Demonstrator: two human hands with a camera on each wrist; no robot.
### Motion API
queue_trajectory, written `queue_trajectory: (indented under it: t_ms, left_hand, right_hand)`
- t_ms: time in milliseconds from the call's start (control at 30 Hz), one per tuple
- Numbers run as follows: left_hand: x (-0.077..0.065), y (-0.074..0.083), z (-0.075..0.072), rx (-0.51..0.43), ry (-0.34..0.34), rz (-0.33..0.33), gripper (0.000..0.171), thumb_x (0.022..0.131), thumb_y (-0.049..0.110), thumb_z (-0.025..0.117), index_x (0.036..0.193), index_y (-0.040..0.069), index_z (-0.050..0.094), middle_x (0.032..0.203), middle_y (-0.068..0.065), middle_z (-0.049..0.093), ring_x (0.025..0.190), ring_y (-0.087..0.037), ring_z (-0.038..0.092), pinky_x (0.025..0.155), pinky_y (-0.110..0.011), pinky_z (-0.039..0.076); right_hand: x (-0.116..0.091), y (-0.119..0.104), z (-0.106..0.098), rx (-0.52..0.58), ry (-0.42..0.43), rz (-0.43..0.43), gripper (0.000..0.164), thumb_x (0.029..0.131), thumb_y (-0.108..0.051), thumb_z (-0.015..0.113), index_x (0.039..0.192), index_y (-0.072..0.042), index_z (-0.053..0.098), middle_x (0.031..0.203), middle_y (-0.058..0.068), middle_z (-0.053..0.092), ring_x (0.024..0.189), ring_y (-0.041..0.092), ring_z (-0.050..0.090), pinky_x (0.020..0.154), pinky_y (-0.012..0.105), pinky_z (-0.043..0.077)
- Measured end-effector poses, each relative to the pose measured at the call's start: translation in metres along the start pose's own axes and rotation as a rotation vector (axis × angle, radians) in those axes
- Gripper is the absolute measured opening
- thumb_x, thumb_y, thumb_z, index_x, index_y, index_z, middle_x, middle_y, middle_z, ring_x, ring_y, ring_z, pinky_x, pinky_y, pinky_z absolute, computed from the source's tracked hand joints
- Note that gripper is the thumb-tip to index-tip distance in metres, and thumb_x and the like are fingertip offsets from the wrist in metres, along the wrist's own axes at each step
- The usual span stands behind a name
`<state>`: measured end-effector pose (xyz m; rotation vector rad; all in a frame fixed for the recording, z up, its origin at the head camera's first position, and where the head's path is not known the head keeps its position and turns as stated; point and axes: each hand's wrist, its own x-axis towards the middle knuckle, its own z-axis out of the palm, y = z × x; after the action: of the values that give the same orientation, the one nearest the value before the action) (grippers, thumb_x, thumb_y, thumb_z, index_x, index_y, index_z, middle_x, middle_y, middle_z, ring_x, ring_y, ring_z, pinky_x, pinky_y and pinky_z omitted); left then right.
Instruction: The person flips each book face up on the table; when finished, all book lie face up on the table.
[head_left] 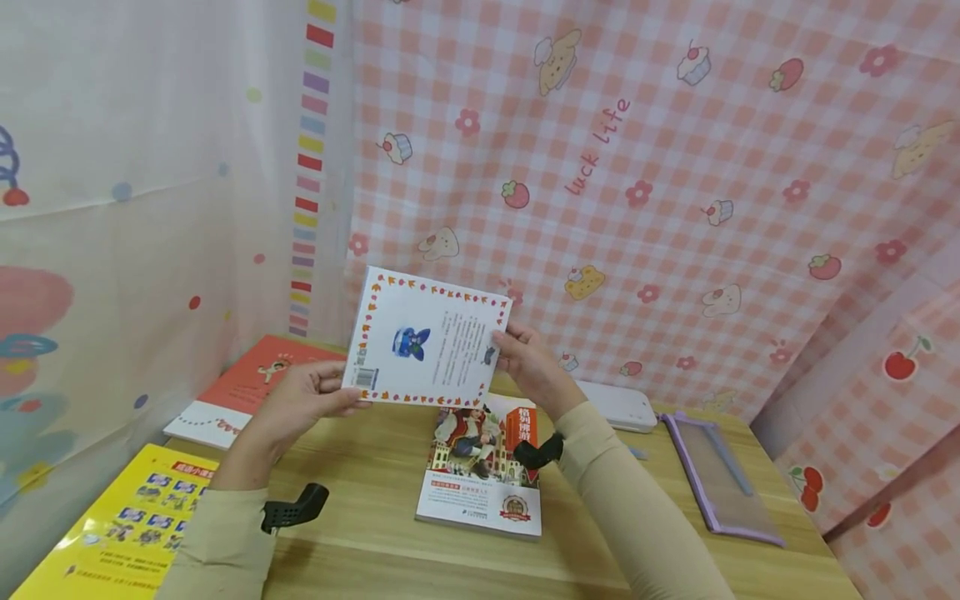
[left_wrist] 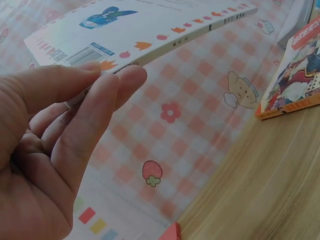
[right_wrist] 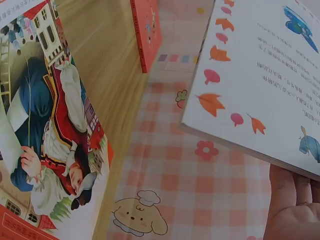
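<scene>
A white book [head_left: 427, 342] with a leaf border, a blue picture and a barcode hangs above the table, turned sideways. My left hand [head_left: 311, 400] pinches its lower left corner, thumb on the face and fingers behind; the left wrist view shows this grip close up. At the opposite edge my right hand [head_left: 531, 362] grips the book with the thumb in front. In the right wrist view, part of that hand [right_wrist: 292, 207] shows under the book's edge. Below lies a book with a costumed figure on its cover [head_left: 480, 492], partly covered by the held book.
On the left lie a red and white book [head_left: 247, 383] and a yellow book [head_left: 127, 525]. A white case [head_left: 618, 406] stands at the back, with a purple-edged mesh pouch [head_left: 720, 479] to its right. A checked curtain [head_left: 480, 225] hangs behind the wooden table [head_left: 360, 508].
</scene>
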<state>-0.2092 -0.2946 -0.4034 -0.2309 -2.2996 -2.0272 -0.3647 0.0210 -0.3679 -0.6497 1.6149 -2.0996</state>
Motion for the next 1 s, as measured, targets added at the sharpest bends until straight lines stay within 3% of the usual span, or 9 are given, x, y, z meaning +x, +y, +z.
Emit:
queue_trajectory:
  t_ms: [233,433,733,1000]
  left_hand:
    - [0.000,-0.003,-0.002,-0.010,0.011,-0.008,0.049,0.098,0.007,0.067,0.141,-0.010,0.052,0.121,-0.025,0.068,0.094,-0.018,0.074,0.081,-0.031,0.060]
    - [0.000,-0.004,-0.003,0.002,0.023,-0.013,0.049,0.098,0.009,0.069,0.141,-0.009,0.053,0.122,-0.024,0.068,0.094,-0.018,0.074,0.081,-0.030,0.060]
    - [0.001,-0.004,-0.003,0.003,0.013,-0.013,0.049,0.098,0.011,0.069,0.141,-0.007,0.054,0.121,-0.023,0.069,0.096,-0.021,0.074,0.082,-0.032,0.060]
    - [0.000,-0.002,-0.001,0.023,0.000,0.010,0.048,0.098,0.008,0.067,0.140,-0.010,0.053,0.123,-0.026,0.067,0.096,-0.021,0.074,0.082,-0.032,0.060]
  right_hand:
    - [0.002,-0.009,0.001,-0.048,0.011,0.001,0.042,0.108,-0.015,0.051,0.145,0.003,0.050,0.117,0.007,0.073,0.103,0.019,0.070,0.094,0.035,0.054]
    - [0.006,-0.019,0.006,-0.108,0.081,0.015,0.042,0.109,-0.025,0.047,0.141,0.001,0.055,0.126,0.013,0.068,0.106,0.020,0.068,0.095,0.034,0.054]
    - [0.014,-0.030,0.013,-0.168,0.199,0.101,0.047,0.108,-0.038,0.046,0.129,0.001,0.063,0.118,0.016,0.071,0.100,0.023,0.071,0.105,0.050,0.048]
    - [0.016,-0.037,0.015,-0.182,0.251,0.123,0.040,0.108,-0.033,0.049,0.120,0.000,0.068,0.098,0.009,0.075,0.085,0.020,0.071,0.080,0.035,0.059]
